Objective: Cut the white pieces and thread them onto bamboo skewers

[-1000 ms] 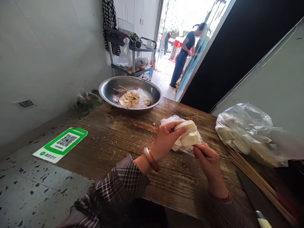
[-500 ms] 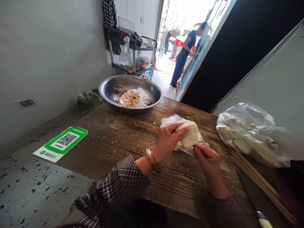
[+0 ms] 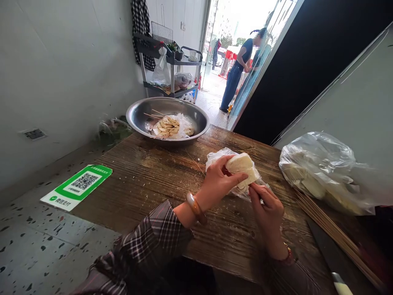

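Pale, flat slices of food [image 3: 242, 164] are held up over the table in my left hand [image 3: 217, 180], its thumb across their front and its fingers behind. My right hand [image 3: 267, 211] is pinched at the lower right edge of the slices. What lies between its fingertips is too small to make out, perhaps a thin stick. Beneath and behind the slices a clear plastic bag [image 3: 216, 156] lies crumpled on the wooden table [image 3: 147, 176].
A steel basin [image 3: 132, 119] with skewered pieces stands at the table's back. On the right are a filled plastic bag [image 3: 322, 164], wooden sticks [image 3: 334, 233] and a knife [image 3: 322, 246]. A QR card [image 3: 78, 186] lies left. A person [image 3: 235, 78] stands by the glass door.
The slices have tilted in my left hand, and its thumb now sits lower across them. My right hand has shifted slightly, still pinched at their lower edge.
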